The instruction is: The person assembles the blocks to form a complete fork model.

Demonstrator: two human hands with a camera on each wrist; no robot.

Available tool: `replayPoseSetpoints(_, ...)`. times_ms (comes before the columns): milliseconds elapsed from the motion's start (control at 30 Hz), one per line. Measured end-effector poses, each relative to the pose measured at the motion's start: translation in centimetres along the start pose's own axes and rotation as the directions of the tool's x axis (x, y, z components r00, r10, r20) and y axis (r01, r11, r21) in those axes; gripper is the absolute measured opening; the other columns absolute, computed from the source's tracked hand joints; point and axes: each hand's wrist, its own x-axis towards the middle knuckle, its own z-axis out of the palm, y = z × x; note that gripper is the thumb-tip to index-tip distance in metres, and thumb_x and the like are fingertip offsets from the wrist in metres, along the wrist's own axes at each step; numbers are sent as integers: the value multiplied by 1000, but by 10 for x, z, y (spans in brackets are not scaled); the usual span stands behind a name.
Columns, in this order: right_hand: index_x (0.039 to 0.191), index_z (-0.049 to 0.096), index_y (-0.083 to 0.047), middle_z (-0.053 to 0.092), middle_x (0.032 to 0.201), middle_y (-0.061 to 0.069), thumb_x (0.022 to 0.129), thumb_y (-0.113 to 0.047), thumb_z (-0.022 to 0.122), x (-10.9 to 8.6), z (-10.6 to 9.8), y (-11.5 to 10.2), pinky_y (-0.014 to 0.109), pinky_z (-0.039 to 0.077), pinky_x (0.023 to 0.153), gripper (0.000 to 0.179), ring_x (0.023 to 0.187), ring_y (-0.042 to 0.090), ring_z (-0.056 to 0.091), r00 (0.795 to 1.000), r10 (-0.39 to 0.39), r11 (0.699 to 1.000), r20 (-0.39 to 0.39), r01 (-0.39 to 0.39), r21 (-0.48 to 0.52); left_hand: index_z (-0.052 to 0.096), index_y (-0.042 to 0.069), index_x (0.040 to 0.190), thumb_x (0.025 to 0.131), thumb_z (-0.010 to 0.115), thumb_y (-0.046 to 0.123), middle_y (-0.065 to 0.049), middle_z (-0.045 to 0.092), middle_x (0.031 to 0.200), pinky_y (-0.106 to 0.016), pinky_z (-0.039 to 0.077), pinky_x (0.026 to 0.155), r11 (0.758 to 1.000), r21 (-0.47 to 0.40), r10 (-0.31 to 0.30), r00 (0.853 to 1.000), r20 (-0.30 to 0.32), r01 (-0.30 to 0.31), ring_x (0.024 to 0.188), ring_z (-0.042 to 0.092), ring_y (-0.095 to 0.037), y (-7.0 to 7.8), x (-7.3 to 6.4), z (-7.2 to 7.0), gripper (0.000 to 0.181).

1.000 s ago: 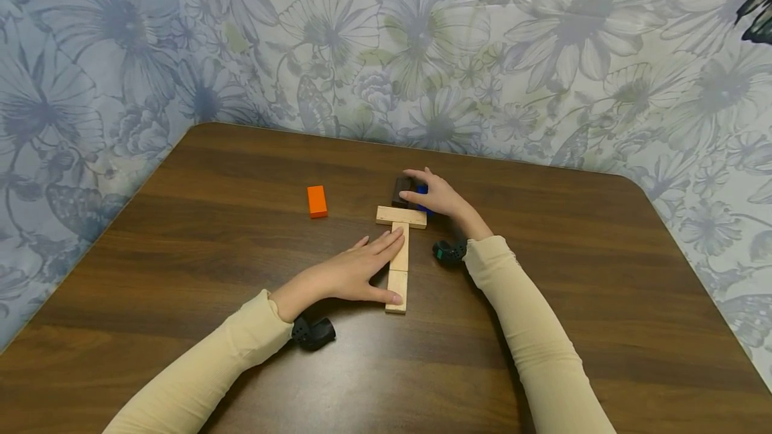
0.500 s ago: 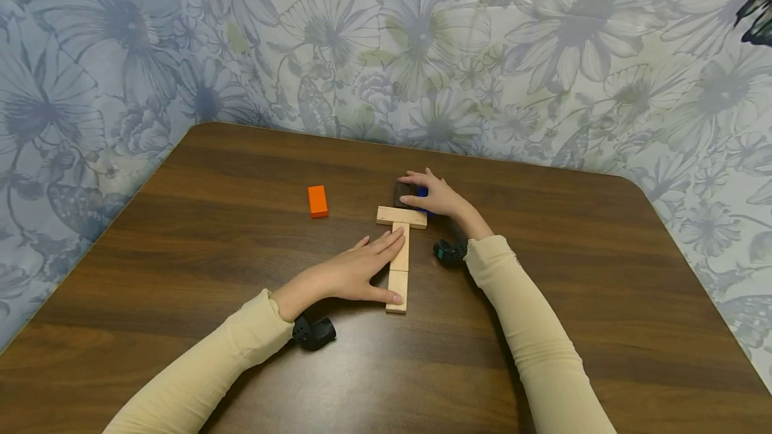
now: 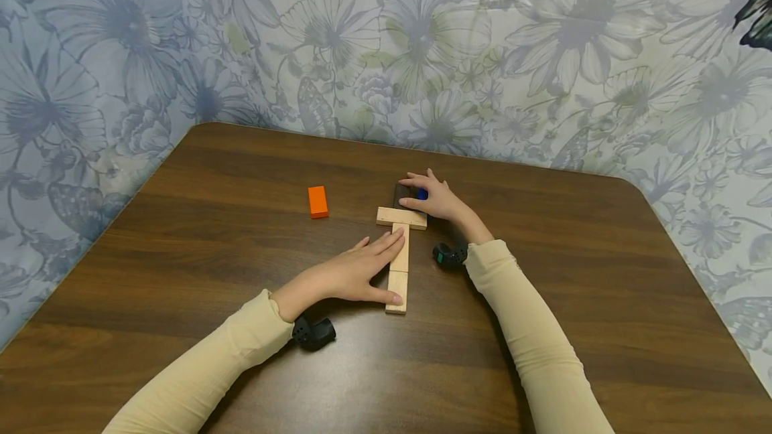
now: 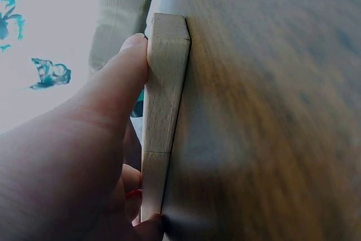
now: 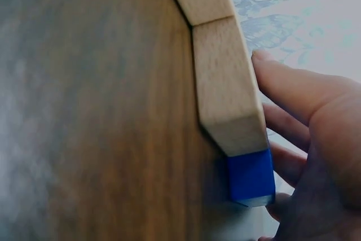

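Note:
Two pale wooden blocks (image 3: 399, 258) lie end to end on the table. My left hand (image 3: 346, 273) rests on them with spread fingers, its thumb near the closest end. A third wooden block (image 3: 401, 218) lies crosswise at their far end, making a T shape. Just beyond it my right hand (image 3: 440, 199) holds a black block (image 3: 401, 194) between thumb and fingers. A blue block (image 3: 422, 193) shows partly under that hand. In the right wrist view, the blue block (image 5: 251, 176) adjoins the wood. The left wrist view shows the left thumb along the wooden blocks (image 4: 166, 94).
An orange block (image 3: 317, 201) lies apart to the left on the brown wooden table (image 3: 241, 233). A flower-patterned wall covering (image 3: 422, 52) stands behind the far edge. Black devices (image 3: 313, 333) are worn at the wrists.
The right fingertips have drawn slightly closer to the thumb. The black block's far edge has shifted a little toward the crosswise block. The left hand and the orange block stay put.

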Motion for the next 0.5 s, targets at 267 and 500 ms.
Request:
replayPoseSetpoints(267, 147, 28, -4, 20, 151, 19, 92, -31, 60, -24, -4, -15, 62, -1, 103, 69, 137, 41, -2, 999, -35, 998, -26, 34, -57, 6, 6, 150, 84, 55, 62, -4, -4, 155, -47, 6, 109, 1000, -5, 12, 1000, -6, -12, 139, 4, -18, 1, 0, 0, 100)
replayPoseSetpoints(500, 150, 21, -8, 11, 153, 18, 90, -38, 63, -55, 1, -35, 63, 1, 102, 79, 137, 41, -2, 993, -91, 988, 73, 99, -120, 4, 9, 150, 84, 53, 63, -5, -6, 155, -47, 6, 109, 1000, 1, 8, 1000, -4, -8, 139, 6, -21, -1, 0, 0, 99)
